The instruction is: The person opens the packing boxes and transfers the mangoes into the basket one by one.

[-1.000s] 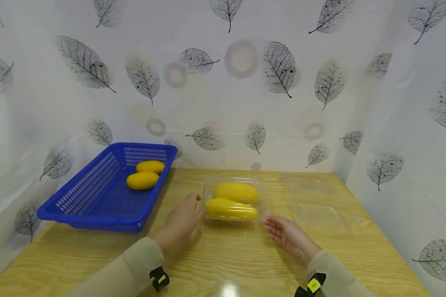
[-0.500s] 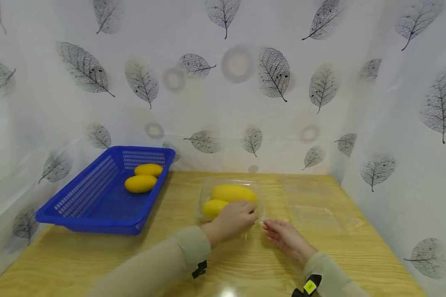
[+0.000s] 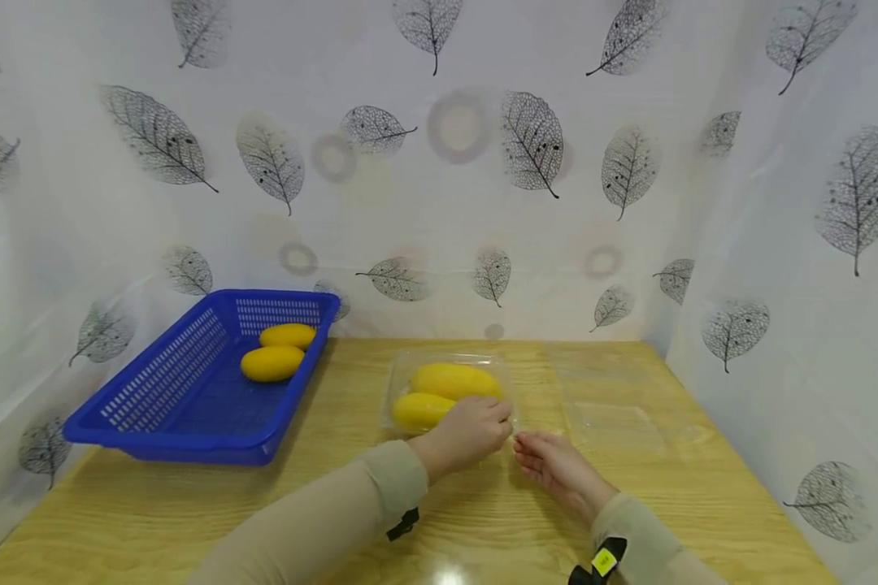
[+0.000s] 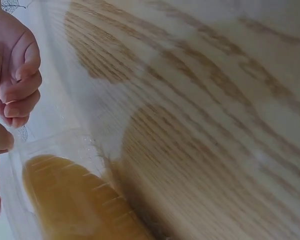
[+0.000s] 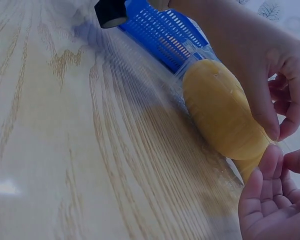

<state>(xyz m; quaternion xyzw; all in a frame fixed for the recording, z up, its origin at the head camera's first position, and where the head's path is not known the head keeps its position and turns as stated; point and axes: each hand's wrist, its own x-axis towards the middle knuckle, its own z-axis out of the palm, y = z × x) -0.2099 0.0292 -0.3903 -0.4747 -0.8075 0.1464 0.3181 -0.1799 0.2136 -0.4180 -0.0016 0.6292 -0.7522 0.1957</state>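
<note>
A clear plastic clamshell box (image 3: 508,374) stands mid-table, its lid down over two yellow mango-like fruits, a rear one (image 3: 455,379) and a front one (image 3: 419,411). My left hand (image 3: 470,432) reaches across the front and pinches the box's near right corner between thumb and forefinger. Just right of it, my right hand (image 3: 565,473) pinches the rim at the same corner, its other fingers loosely curled. In the right wrist view, both hands' fingertips nearly meet beside the front fruit (image 5: 217,107). The left hand partly hides that fruit in the head view.
A blue plastic basket (image 3: 168,447) at the left holds two more yellow fruits (image 3: 272,363). More clear plastic packaging (image 3: 615,418) lies on the right of the wooden table (image 3: 497,528). A leaf-patterned curtain (image 3: 410,187) encloses the back and sides.
My left hand has left the box's left side and crossed rightward over its front to the near right corner. My right hand has stayed at that corner.
</note>
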